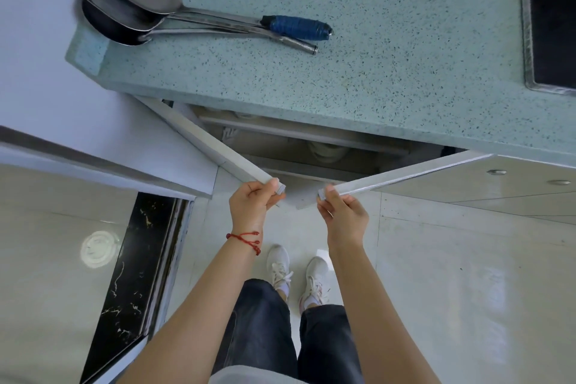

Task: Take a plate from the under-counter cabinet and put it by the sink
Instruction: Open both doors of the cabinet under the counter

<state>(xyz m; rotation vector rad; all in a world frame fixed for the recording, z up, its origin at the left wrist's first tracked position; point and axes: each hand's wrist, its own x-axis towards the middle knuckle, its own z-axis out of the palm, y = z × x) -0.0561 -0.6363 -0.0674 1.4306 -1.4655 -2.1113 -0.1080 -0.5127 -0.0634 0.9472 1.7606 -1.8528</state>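
Speckled pale-green stone counter (389, 50) is being seen from above, with long-handled steel ladles (149, 9) lying on it and a dark sink (551, 15) at its right edge. Below, two grey cabinet doors are being held apart: the left hand (254, 201) is clenched on the left door (218, 146), the right hand (344, 212) on the right door (405, 176). Stacked white plates (327, 151) are sitting deep inside, ahead of and below both hands, roughly midway between them.

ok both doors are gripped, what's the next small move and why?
Probably swing both doors wider. The left hand and right hand each hold a door edge, left door and right door, but the gap is narrow. Pale dishes show on a shelf inside, mostly under the counter.
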